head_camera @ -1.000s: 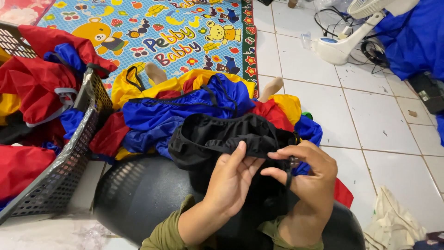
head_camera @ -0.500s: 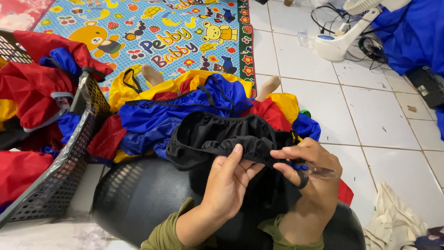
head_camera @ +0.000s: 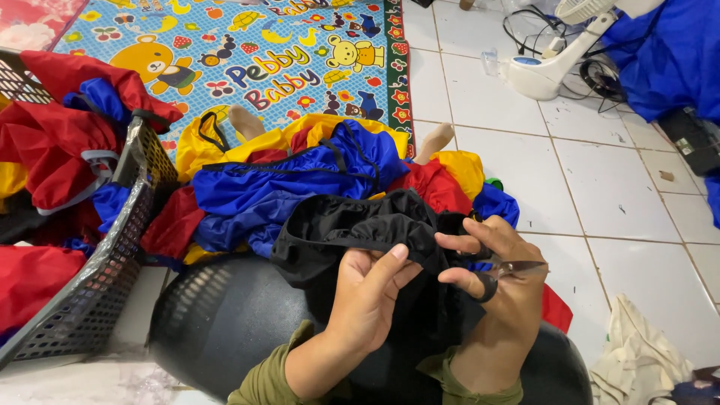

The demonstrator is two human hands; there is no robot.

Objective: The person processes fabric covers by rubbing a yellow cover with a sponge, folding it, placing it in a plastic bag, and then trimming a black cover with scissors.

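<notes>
A black fabric piece with a gathered elastic edge (head_camera: 352,225) lies over a black mesh-covered round object (head_camera: 225,315) in front of me. My left hand (head_camera: 367,292) pinches the lower part of the black fabric near its seam. My right hand (head_camera: 502,277) holds small black-handled scissors (head_camera: 514,268), blades pointing right, while its fingers also touch the fabric edge. Both olive sleeves show at the bottom.
A heap of blue, red and yellow garments (head_camera: 300,180) lies on the floor ahead, with two bare feet (head_camera: 244,120) behind it. A dark plastic basket (head_camera: 97,262) with red cloth stands left. A colourful play mat (head_camera: 247,52), a white fan (head_camera: 555,60) and cream cloth (head_camera: 637,352) lie around.
My right hand has shifted slightly right and the scissors now show beyond its fingers. My left hand keeps its grip on the black fabric.
</notes>
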